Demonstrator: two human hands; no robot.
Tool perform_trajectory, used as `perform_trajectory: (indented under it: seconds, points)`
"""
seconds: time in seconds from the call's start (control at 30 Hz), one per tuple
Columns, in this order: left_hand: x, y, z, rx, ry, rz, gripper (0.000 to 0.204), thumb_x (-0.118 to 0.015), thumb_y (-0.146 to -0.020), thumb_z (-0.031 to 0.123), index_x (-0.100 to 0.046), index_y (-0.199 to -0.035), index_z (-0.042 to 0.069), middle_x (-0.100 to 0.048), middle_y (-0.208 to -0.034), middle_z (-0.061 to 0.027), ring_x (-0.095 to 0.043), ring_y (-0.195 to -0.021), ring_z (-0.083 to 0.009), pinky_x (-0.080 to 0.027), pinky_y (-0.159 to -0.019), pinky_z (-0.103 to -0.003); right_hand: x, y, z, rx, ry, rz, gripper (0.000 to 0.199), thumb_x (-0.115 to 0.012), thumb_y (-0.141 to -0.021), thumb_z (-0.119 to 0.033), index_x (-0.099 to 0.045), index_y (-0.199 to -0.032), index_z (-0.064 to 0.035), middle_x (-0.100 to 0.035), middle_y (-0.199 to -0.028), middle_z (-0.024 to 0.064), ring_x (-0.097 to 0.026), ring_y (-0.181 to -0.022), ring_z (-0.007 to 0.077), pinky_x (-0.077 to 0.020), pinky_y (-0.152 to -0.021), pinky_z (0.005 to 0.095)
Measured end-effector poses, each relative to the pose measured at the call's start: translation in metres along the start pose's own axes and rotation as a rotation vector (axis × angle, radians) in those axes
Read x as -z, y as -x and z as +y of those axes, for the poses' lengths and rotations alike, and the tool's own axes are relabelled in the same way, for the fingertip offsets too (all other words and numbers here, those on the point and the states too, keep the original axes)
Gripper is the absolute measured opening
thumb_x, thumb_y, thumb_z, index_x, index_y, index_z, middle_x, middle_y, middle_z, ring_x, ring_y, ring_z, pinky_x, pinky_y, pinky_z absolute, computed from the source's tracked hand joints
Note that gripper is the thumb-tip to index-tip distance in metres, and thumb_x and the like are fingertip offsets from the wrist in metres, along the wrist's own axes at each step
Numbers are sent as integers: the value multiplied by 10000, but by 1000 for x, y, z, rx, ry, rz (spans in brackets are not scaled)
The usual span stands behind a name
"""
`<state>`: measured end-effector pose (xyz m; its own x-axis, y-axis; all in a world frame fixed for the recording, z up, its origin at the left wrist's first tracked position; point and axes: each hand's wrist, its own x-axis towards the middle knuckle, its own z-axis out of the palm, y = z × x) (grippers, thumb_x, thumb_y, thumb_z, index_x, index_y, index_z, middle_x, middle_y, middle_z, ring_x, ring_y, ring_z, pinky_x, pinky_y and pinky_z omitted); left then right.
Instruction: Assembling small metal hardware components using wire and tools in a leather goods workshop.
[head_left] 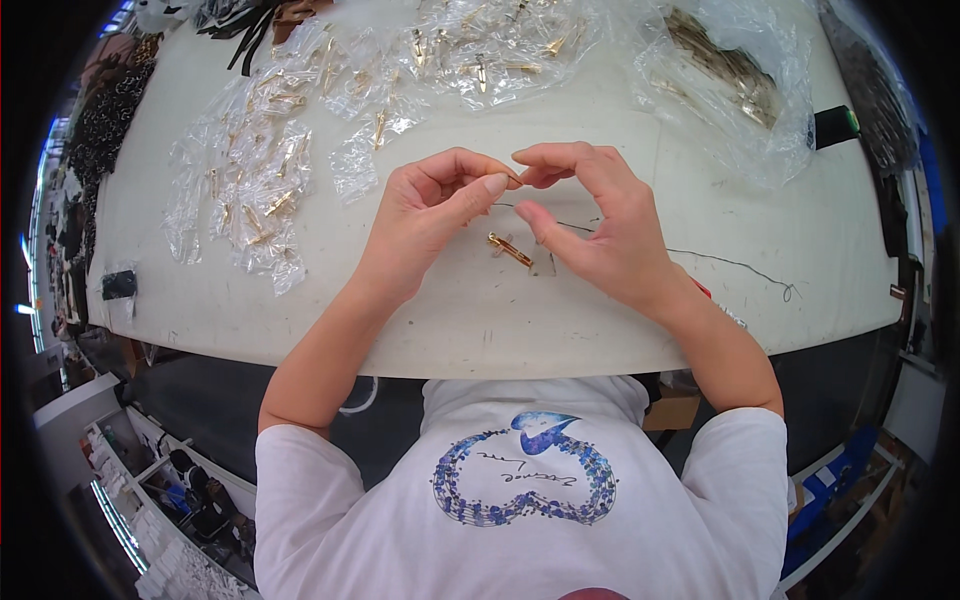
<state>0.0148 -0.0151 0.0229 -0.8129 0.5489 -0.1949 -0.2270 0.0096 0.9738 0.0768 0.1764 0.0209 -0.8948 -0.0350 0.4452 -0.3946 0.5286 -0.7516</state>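
Observation:
My left hand (428,208) is closed in a pinch above the table, thumb against the curled fingers. A thin brownish strand (514,179) shows at its fingertips; too little is visible to tell its kind. Close by on the right is my right hand (608,222), its thumb spread away from the index finger. Its upper fingertips come right up to the strand, and I cannot tell whether they touch it. Below the hands a small gold-coloured metal clip (511,249) lies on the table. A dark thread (728,261) runs under my right hand toward the right.
Clear plastic bags with gold-coloured metal pieces (275,190) spread over the left and far parts of the white table (420,330). A larger plastic bag (735,100) with brownish contents lies far right, beside a black object (836,127). Dark strips (245,40) lie far left.

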Motion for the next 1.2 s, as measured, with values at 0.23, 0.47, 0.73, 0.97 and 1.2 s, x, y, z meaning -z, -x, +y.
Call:
perform_trajectory:
  seconds: [0.23, 0.47, 0.73, 0.97, 1.2]
  points:
    - [3, 1, -6, -36, -138, -11, 133, -674, -923, 137, -714, -1008, 43, -702, -967, 26, -498, -707, -16, -358, -619, -184, 3, -3, 9, 64, 66, 12, 112, -713, -816, -89, -681, -923, -95, -682, -833, 10, -651, -775, 177, -450, -797, 319]
    - [1, 5, 13, -454, -638, 77, 162, -639, -942, 97, -725, -1067, 40, -692, -1095, -14, -500, -712, -33, -363, -623, -191, 3, -8, 7, 89, 116, 32, 71, -705, -808, -63, -654, -845, -95, -647, -778, 6, -615, -721, 182, -444, -741, 317]
    - [-1, 9, 2, 30, -77, -89, 177, -620, -968, 94, -675, -1072, -39, -699, -975, -69, -663, -877, -102, -554, -790, -256, 0, -4, -2, 224, 214, 12, 163, -730, -745, -5, -643, -849, -96, -619, -775, 23, -593, -722, 198, -442, -714, 322]
    - [3, 10, -1, 40, -83, -153, 142, -648, -953, 107, -678, -1023, -13, -690, -902, -36, -656, -839, -82, -559, -763, -230, -4, 0, -6, -58, 19, -105, 153, -697, -762, 22, -628, -878, -49, -624, -797, 43, -607, -751, 188, -486, -671, 307]
    - [6, 7, 5, 115, 88, -210, 142, -681, -929, 154, -682, -971, 19, -698, -860, -45, -640, -769, -74, -530, -719, -232, 0, -1, 1, -317, -461, -194, 26, -621, -862, -19, -602, -879, -21, -618, -827, 14, -583, -806, 102, -474, -750, 259]
